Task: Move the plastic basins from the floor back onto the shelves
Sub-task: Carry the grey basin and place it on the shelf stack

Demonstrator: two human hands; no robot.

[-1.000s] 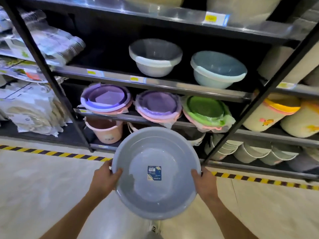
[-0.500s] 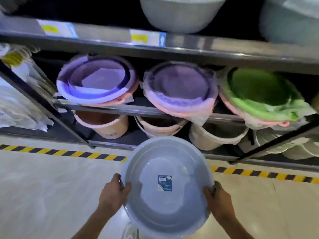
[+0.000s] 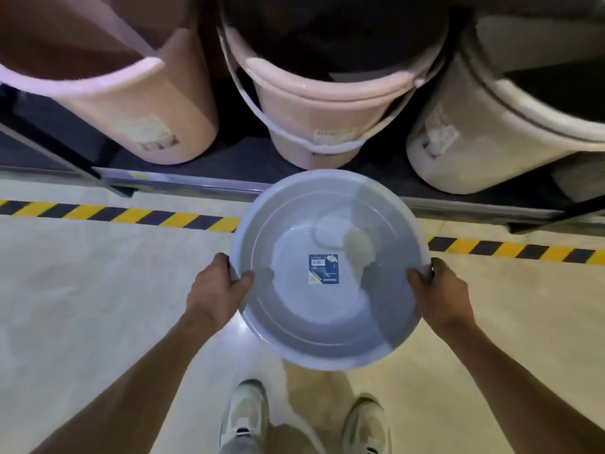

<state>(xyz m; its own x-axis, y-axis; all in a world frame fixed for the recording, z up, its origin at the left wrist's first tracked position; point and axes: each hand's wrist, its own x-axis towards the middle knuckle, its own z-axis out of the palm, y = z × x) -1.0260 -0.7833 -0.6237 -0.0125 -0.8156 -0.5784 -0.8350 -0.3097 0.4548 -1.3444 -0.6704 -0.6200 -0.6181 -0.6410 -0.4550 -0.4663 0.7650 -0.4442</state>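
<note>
I hold a round grey plastic basin (image 3: 294, 326) with a blue label in its bottom, level in front of me above the floor. My left hand (image 3: 216, 290) grips its left rim, thumb inside. On the opposite rim sits my right hand (image 3: 438, 290), thumb also inside. The basin's far edge overlaps the front lip of the bottom shelf (image 3: 183, 183). The upper shelves are out of view.
Two pink buckets (image 3: 131, 119) (image 3: 327, 106) and a cream bucket (image 3: 474, 132) stand on the bottom shelf. A black shelf post (image 3: 65, 152) stands at left. Yellow-black floor tape (image 3: 131, 214) runs along the shelf front. My shoes (image 3: 245, 417) are below the basin.
My view has tilted down and come closer to the shelf: the upper shelves with basins have left the frame, and only the bottom shelf shows. Both hands keep their grip on the basin.
</note>
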